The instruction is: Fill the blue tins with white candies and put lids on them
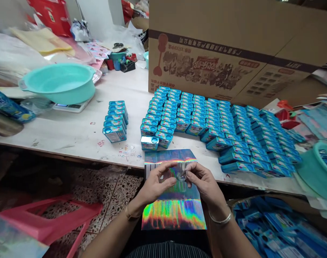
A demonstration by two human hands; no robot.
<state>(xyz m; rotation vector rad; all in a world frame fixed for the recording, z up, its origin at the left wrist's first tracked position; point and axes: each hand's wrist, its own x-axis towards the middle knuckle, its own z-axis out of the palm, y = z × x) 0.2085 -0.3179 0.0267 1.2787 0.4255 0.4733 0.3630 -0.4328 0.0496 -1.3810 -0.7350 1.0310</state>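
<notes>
A shiny rainbow-coloured holographic sheet (174,215) slopes from the table edge down toward my lap. Over its upper part, my right hand (202,179) pinches a small, shiny, see-through piece of film (181,171) between thumb and fingers. My left hand (156,183) is just to the left, with thumb and fingers apart and curved toward the film; I see nothing gripped in it. Beyond the sheet, the nearest of the blue boxes (150,143) stands on the white table (133,150). Several more matching boxes are packed in rows behind it and to the right.
A short row of blue boxes (114,133) stands at left. Behind it, a turquoise basin (58,86) rests on a scale (74,106). A large cardboard carton (206,43) blocks the back. Another basin (311,179) is at right, a pink stool (53,222) lower left.
</notes>
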